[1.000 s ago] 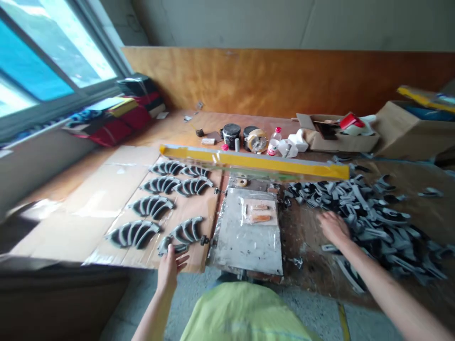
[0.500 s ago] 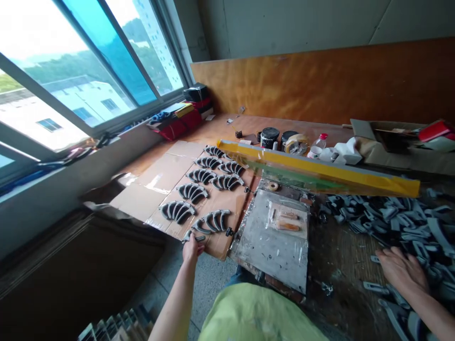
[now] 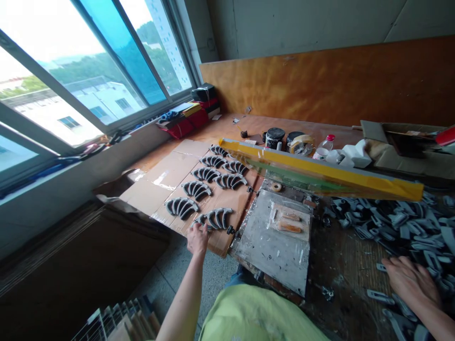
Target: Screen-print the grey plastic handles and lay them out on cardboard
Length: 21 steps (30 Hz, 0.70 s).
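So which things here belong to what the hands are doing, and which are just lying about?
In use: left hand, fanned curved grey plastic pieces, brown cardboard sheet, right hand, heap of grey plastic pieces.
Lying about: black tins, tape roll, red-capped clear bottle, long yellow bar.

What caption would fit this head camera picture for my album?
Left hand touches a curved grey piece on the cardboard sheet; right hand rests by the loose grey pile.
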Each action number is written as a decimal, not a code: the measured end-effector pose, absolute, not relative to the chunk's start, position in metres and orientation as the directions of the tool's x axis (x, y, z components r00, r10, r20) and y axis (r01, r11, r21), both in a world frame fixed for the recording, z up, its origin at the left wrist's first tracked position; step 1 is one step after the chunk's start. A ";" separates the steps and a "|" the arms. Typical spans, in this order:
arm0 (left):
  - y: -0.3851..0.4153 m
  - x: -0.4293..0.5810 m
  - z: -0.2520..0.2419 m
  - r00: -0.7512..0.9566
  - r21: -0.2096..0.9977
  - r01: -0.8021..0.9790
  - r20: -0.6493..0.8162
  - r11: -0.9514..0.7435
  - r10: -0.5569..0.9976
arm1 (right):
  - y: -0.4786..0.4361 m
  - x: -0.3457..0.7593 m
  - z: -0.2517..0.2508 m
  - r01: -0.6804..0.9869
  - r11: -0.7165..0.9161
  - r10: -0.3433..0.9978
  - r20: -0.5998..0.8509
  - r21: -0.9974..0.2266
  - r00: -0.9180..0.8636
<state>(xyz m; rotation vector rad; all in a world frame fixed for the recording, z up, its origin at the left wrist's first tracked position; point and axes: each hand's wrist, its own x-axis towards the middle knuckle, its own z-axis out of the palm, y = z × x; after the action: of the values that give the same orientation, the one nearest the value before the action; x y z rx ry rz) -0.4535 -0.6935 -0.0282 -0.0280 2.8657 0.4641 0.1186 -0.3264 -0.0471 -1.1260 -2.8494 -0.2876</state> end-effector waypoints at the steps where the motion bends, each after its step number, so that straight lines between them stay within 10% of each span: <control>1: -0.688 -0.449 -0.031 -0.975 0.312 -0.053 -0.222 0.949 0.019 | -0.328 0.116 -0.045 0.692 0.708 0.682 0.118 0.139 -0.721; 21: -0.691 -0.444 -0.039 -0.955 0.253 0.143 -0.220 0.957 0.200 | -0.327 0.119 -0.051 0.671 0.738 0.642 0.234 0.069 -0.730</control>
<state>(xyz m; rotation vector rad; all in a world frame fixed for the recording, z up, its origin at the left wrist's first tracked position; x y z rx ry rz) -0.4441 -0.6906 -0.0385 0.2547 2.8644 0.3438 0.1193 -0.3265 -0.0513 -1.0483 -2.7437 -0.2209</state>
